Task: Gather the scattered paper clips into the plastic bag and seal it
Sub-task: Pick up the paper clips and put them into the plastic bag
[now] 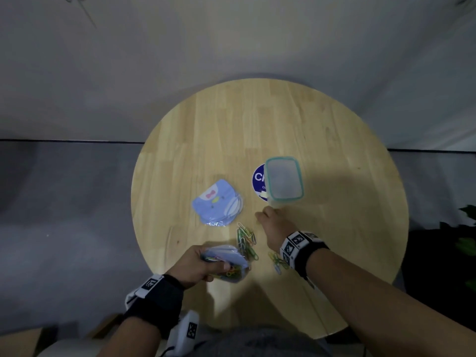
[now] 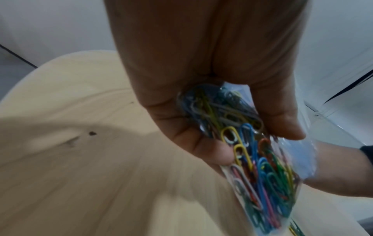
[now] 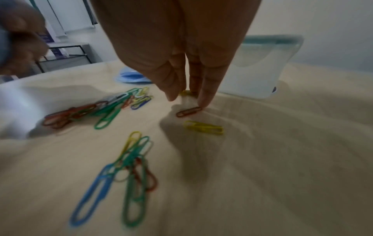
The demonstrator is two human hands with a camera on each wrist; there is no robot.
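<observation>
My left hand (image 1: 210,265) grips a clear plastic bag (image 1: 231,266) low over the near edge of the table. In the left wrist view, thumb and fingers of the left hand (image 2: 258,146) curl round the plastic bag (image 2: 268,188), which holds several coloured paper clips. My right hand (image 1: 264,216) reaches down to the table with straight fingers. In the right wrist view one fingertip (image 3: 203,103) touches a red clip (image 3: 188,111), with a yellow clip (image 3: 203,127) just in front. Loose paper clips (image 1: 246,239) lie between the hands, and more loose clips (image 1: 277,261) lie under the right wrist.
The round wooden table (image 1: 334,150) also carries a clear container with a teal rim (image 1: 283,179) on a blue sticker (image 1: 258,180), just beyond the right hand. A stack of blue printed packets (image 1: 217,202) lies at the left. The floor drops away all round.
</observation>
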